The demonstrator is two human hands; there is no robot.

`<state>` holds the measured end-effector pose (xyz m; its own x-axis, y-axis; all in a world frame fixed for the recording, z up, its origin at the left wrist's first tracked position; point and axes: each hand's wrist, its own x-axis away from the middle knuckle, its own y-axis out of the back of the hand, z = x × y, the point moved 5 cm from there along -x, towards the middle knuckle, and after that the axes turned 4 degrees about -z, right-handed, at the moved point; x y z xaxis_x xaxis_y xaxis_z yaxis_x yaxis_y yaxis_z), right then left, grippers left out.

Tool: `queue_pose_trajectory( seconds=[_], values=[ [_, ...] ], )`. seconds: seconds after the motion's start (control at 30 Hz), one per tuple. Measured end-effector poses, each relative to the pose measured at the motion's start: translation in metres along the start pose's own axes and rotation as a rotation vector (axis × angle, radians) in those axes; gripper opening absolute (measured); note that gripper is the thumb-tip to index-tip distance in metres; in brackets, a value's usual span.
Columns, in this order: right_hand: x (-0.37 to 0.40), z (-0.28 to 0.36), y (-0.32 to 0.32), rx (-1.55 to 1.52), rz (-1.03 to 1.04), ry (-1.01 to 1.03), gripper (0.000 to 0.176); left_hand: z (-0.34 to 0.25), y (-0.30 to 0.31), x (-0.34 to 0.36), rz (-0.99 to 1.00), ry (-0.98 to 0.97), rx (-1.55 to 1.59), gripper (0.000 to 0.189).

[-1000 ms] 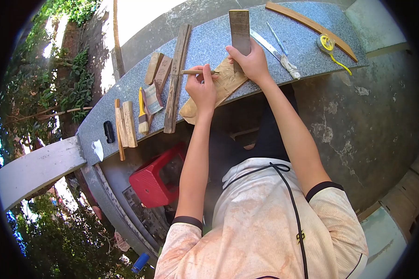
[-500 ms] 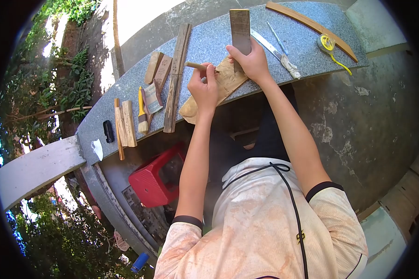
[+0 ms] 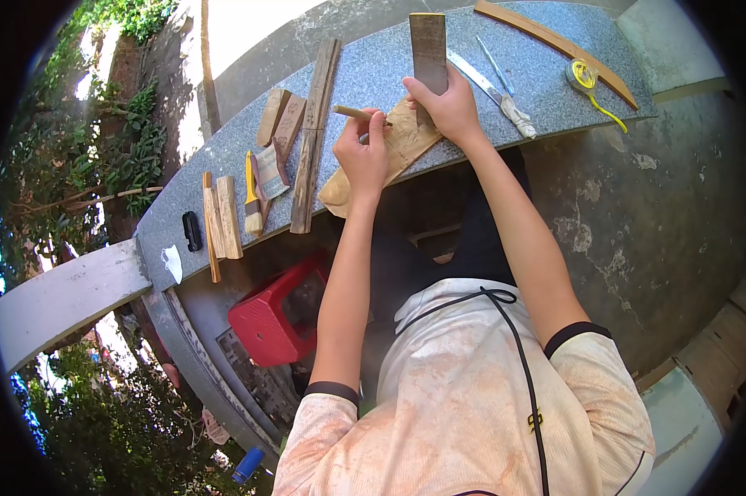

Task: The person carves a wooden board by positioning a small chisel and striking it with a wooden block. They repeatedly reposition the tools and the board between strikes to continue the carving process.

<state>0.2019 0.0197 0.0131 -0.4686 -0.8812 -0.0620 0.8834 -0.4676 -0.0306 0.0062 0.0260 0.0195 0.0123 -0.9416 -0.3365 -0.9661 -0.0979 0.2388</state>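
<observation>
My left hand (image 3: 362, 153) pinches a thin brownish stick-like tool (image 3: 352, 112), whose tip points right over a pale carved wood piece (image 3: 402, 142). In my right hand (image 3: 450, 107) is a dark flat block (image 3: 428, 45), upright, with its lower end against the carved piece. The carved piece lies slantwise at the near edge of the speckled stone table (image 3: 373, 58), partly hidden by both hands.
Left of my hands lie a long wood strip (image 3: 315, 136), wood blocks (image 3: 287, 126), a yellow brush (image 3: 252, 194) and small sticks (image 3: 227, 217). On the right are a wrapped blade (image 3: 515, 116), a tape measure (image 3: 582, 75) and a curved wood strip (image 3: 555, 41). A red stool (image 3: 265, 326) stands below.
Both hands keep their holds in almost the same place. The dark block and stick-like tool have barely shifted.
</observation>
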Motion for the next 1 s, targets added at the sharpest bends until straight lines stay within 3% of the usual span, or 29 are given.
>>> queue_pose_trajectory(
  seconds=[0.73, 1.0],
  values=[
    [0.0, 0.0, 0.0, -0.022, 0.013, -0.002, 0.046, -0.003, -0.002, 0.001, 0.048, -0.056, -0.091, 0.017],
    [0.01, 0.013, 0.01, 0.249, 0.052, 0.247, 0.067, -0.006, -0.003, -0.001, 0.066, -0.14, -0.155, 0.015]
  ],
)
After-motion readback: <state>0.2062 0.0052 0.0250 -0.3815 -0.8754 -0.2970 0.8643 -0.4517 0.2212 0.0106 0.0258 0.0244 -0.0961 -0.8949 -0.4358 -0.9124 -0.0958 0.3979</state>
